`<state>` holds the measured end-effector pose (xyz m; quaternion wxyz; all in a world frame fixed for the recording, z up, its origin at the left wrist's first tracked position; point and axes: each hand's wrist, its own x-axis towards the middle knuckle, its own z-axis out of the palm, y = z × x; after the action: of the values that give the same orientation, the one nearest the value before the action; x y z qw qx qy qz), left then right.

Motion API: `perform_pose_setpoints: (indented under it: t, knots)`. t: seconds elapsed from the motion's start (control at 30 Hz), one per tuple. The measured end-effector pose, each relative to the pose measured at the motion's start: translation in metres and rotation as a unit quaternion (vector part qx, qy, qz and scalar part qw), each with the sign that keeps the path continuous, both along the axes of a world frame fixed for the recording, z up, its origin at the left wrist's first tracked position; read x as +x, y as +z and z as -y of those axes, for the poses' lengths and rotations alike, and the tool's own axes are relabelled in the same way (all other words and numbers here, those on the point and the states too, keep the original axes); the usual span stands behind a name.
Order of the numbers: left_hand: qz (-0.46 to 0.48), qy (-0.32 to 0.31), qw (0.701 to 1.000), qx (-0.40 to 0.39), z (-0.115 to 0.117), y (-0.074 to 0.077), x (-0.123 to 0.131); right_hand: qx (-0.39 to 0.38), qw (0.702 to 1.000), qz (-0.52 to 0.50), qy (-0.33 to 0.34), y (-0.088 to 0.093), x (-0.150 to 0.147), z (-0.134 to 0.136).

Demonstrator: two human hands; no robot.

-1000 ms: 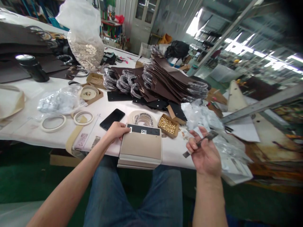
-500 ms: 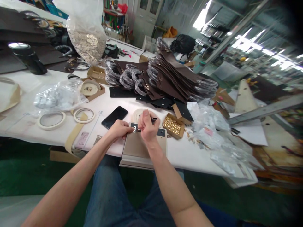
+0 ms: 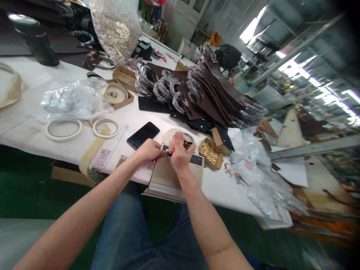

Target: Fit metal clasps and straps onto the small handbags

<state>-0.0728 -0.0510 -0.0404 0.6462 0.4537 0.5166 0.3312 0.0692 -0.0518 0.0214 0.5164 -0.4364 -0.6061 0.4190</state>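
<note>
A beige-brown flat panel (image 3: 165, 173) lies at the table's front edge, with a black strip (image 3: 196, 159) along its far side. My left hand (image 3: 152, 150) is closed in a pinch at the strip's left end, its fingertips on a small shiny metal plate (image 3: 167, 151) that they partly cover. My right hand (image 3: 180, 152) is wrapped in a fist round a slim dark pen-like tool (image 3: 188, 143). One end juts out on the right; the other points left toward the plate, though its tip is too small to make out. Behind the fist sits a roll of pale tape (image 3: 169, 135).
Right of the panel stands a small box of gold-coloured metal pieces (image 3: 209, 153). A black phone (image 3: 143, 135) and tape rolls (image 3: 105, 128) lie to the left. Brown bag pieces (image 3: 216, 90) with wrapped handles are stacked behind. Clear plastic bags (image 3: 253, 161) lie to the right.
The camera view has shifted, so the table appears moved slightly right and tilted. Both hands stay at the black strip, and the metal plate is now more covered.
</note>
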Motion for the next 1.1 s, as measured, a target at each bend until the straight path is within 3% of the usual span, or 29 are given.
perform_pose_setpoints:
  t: [0.2, 0.4, 0.53, 0.63, 0.83, 0.9, 0.97, 1.03, 1.1]
  knots:
    - [-0.019, 0.033, 0.999, 0.006, 0.008, 0.010, 0.005, 0.065, 0.996, -0.014, -0.059, 0.009, -0.004, 0.005]
    - [-0.056, 0.039, 0.997, 0.034, 0.011, 0.010, 0.005, 0.050, 0.994, -0.028, -0.096, -0.001, -0.013, 0.010]
    - [-0.053, 0.034, 0.998, 0.031, 0.010, 0.011, 0.005, -0.018, 0.980, -0.077, -0.183, -0.010, -0.017, -0.015]
    - [-0.051, 0.033, 0.998, 0.014, 0.007, 0.011, 0.007, -0.089, 0.961, -0.061, -0.256, -0.018, -0.016, -0.042]
    - [-0.054, 0.020, 0.998, -0.021, -0.001, 0.011, 0.011, -0.263, 0.900, -0.081, -0.337, -0.023, -0.013, -0.084]
    - [-0.052, 0.020, 0.998, -0.024, -0.001, 0.010, 0.011, -0.289, 0.895, -0.101, -0.324, -0.018, -0.011, -0.085]
    - [-0.042, 0.025, 0.998, -0.028, 0.000, 0.009, 0.010, -0.286, 0.910, -0.127, -0.272, -0.011, -0.007, -0.077]
    - [-0.027, 0.030, 0.999, -0.033, 0.001, 0.007, 0.009, -0.239, 0.935, -0.153, -0.215, -0.005, -0.002, -0.061]
    - [-0.016, 0.031, 0.999, -0.042, 0.000, 0.008, 0.008, -0.141, 0.962, -0.148, -0.183, -0.001, 0.004, -0.038]
